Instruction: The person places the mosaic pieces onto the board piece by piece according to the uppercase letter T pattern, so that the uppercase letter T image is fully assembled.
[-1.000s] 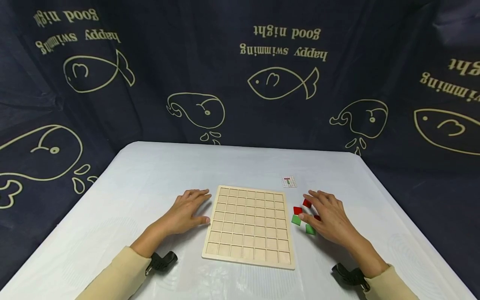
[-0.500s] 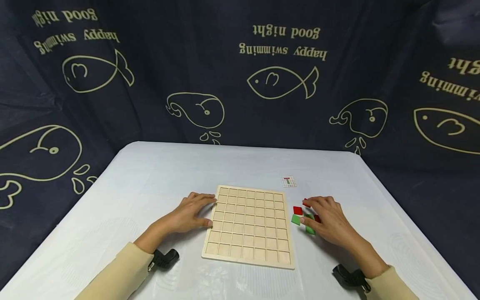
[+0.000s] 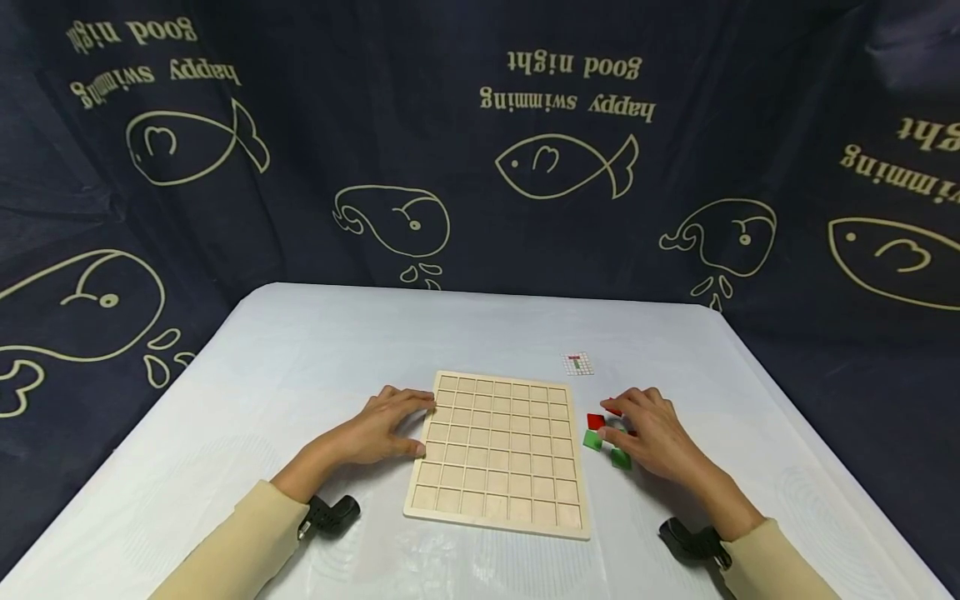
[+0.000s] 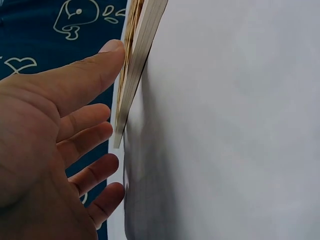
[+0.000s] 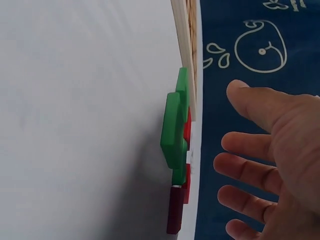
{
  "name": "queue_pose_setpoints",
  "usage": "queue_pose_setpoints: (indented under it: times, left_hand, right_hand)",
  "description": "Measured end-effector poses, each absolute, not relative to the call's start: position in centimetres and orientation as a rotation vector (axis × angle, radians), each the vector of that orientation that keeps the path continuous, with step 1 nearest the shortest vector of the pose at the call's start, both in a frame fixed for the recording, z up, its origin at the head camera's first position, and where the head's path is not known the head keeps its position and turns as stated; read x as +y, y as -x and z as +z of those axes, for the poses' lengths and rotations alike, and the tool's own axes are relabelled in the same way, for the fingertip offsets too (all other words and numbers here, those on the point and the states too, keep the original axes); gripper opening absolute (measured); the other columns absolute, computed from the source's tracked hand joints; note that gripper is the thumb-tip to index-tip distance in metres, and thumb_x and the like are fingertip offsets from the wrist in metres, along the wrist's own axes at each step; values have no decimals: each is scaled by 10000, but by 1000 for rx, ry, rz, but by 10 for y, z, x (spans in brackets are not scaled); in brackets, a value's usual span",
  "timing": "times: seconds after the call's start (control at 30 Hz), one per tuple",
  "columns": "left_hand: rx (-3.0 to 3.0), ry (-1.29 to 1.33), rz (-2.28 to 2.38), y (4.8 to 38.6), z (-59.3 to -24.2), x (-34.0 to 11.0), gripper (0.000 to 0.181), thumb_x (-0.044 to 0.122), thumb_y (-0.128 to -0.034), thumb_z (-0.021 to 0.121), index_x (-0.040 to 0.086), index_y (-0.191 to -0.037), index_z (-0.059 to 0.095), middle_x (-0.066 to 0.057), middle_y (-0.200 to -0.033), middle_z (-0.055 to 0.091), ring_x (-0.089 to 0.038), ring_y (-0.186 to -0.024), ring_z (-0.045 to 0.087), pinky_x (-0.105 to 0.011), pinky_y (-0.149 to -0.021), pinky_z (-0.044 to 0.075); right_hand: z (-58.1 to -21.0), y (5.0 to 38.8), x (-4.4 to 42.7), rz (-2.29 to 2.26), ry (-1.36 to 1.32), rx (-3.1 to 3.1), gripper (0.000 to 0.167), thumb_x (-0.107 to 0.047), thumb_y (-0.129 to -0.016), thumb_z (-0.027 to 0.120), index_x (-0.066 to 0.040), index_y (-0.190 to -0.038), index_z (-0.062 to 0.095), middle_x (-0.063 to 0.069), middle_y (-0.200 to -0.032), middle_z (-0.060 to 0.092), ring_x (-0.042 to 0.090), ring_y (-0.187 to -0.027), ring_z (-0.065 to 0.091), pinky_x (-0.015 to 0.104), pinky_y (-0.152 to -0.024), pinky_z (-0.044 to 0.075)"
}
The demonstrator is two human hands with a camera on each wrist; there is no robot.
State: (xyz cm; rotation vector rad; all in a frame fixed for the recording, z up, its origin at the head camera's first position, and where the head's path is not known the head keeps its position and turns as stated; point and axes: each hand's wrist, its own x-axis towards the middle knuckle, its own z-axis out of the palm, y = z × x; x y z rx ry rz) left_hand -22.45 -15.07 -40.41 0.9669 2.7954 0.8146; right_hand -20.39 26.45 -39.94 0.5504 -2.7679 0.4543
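Note:
A square wooden grid board with shallow cells lies flat on the white table. At its left edge is my left hand, thumb and forefinger spread along the rim; the left wrist view shows the thumb against the board's side. My right hand hovers over small square tiles right of the board, its fingers apart and nothing between them. Among the tiles are a red tile, a green tile and another green tile. A dark red tile shows in the right wrist view. The hand partly covers several.
Beyond the tiles lies a small card printed with a grid and a red and green pattern. A dark cloth with fish and whale drawings hangs behind the white table.
My left hand has moved slightly right to the board's left edge. Over the tiles, my right hand has shifted a little, its forefinger lower and bent near a red tile.

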Motion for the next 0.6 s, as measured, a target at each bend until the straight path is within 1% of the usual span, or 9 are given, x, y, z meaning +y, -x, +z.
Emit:
queue_pose_setpoints:
  times: [0.3,0.6]
  left_hand:
    - [2766,-962,809,226,-405,-152,664,356,-775,739,131,-1350,495,-27,-1478,405,-224,-1239,362,-505,-1005,280]
    - [2719,-954,835,226,-408,-157,680,361,-760,751,127,-1348,503,18,-1485,392,-187,-1198,357,-442,-960,309]
  right_hand:
    - [-402,211,265,438,-519,-2805,330,-243,-793,729,-65,-1068,687,55,-943,617,226,-907,456,365,-745,300]
    - [-404,217,266,439,-482,-2844,282,-222,-783,738,-77,-1021,699,42,-910,621,224,-900,461,355,-733,285]
